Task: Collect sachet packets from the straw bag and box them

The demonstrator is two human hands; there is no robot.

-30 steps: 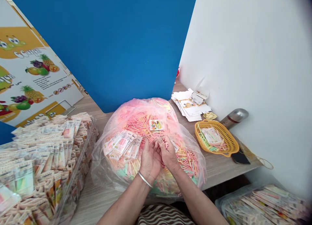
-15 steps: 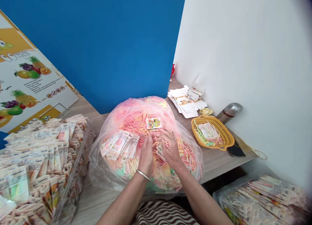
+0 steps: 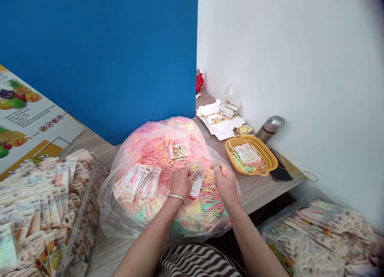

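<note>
A big clear plastic bag point(image 3: 118, 223) stands full of thin pink, yellow and green sticks point(image 3: 177, 171), probably candy. Over its middle my left hand point(image 3: 181, 182) is closed, back toward me; whatever its fingers hold is hidden. A small printed sachet point(image 3: 197, 184) lies on the sticks just right of that hand. My right hand point(image 3: 225, 184) is closed at the bag's right side, with the ends of several pink sticks showing from the fist. Several filled sachets point(image 3: 139, 183) lie fanned on the left of the pile, and a fruit-printed packet point(image 3: 177, 151) lies behind.
At left, a clear bin point(image 3: 79, 213) is heaped with sachets; another bin point(image 3: 324, 237) stands lower right. A yellow basket point(image 3: 271, 165), a metal flask point(image 3: 271, 127), a dark phone point(image 3: 282, 171) and white cartons point(image 3: 220, 123) are on the right. Behind is a blue partition point(image 3: 120, 61).
My hands were close together over the pile and are now apart, the right one farther right. My left fingers have curled shut. The view has turned somewhat to the right.
</note>
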